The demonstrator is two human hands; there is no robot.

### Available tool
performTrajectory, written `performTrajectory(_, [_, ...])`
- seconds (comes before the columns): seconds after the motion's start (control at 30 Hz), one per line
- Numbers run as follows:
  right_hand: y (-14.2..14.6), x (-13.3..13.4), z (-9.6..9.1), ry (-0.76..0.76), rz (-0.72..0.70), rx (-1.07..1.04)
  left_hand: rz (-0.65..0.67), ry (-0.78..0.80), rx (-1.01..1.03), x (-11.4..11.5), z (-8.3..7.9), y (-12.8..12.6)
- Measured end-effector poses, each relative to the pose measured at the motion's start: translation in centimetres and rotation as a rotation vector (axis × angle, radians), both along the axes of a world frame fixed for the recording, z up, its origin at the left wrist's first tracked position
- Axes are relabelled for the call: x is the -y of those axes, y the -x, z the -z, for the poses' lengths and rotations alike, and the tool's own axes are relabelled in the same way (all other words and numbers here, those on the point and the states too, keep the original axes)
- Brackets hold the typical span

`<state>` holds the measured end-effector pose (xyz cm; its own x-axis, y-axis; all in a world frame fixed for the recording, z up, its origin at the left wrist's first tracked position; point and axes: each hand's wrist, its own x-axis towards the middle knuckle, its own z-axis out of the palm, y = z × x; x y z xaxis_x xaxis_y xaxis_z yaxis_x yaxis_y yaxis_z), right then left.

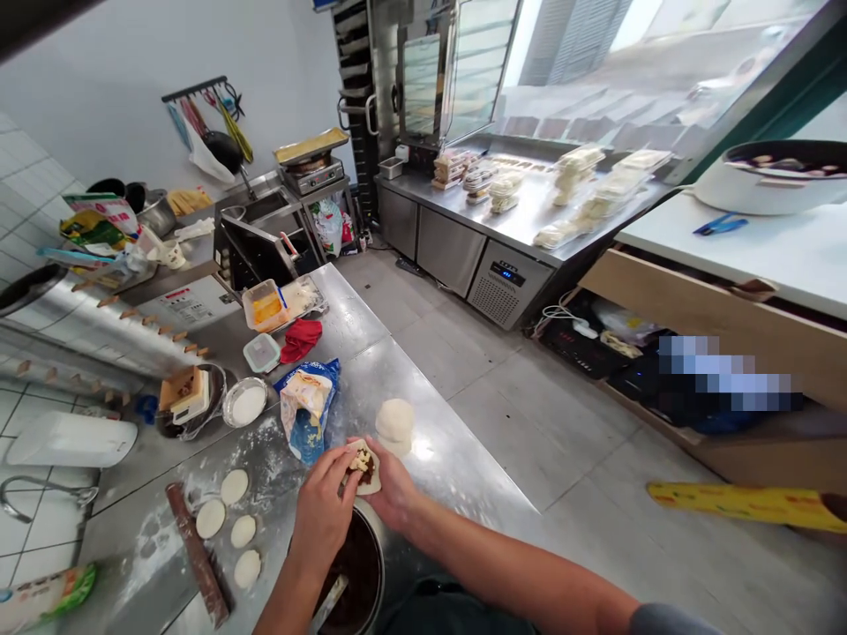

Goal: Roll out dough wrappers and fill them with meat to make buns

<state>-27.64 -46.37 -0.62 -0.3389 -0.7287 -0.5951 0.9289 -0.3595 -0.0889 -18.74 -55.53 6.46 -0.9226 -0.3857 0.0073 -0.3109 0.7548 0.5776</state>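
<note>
My right hand cups a flat round dough wrapper with dark filling and pale yellow crumbles on it. Over the wrapper, my left hand has its fingers and thumb drawn together at the crumbles. Below both hands stands a metal pot of dark brown filling, with a spatula in it. A stack of dough rounds lies just beyond my right hand. Up and left is an open blue bag with yellow crumbles inside.
Several small dough rounds lie beside a rolling pin on the floured steel table. Behind are a bowl of flour, a lidded container and a red cloth. The table edge runs along the right.
</note>
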Motion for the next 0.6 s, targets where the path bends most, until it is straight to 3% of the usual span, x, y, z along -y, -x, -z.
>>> performTrajectory(0.1, [-0.5, -1.4, -1.1, 0.023, 0.01, -0.039, 0.057, 0.043, -0.07, -0.8, -0.8, -0.5])
performTrajectory(0.33, [-1.7, -3.3, -3.4, 0.032, 0.001, -0.127, 0.199, 0.24, -0.235, -2.0, -0.7, -1.5])
performTrajectory(0.5, [-2.6, -3.5, -3.3, 0.028, 0.011, -0.168, 0.141, 0.156, -0.194, -2.9, -1.6, -2.2])
performTrajectory(0.6, [-2.9, -3.7, -2.5, 0.034, -0.019, -0.154, 0.179, 0.053, -0.164, -1.8, -0.9, -2.8])
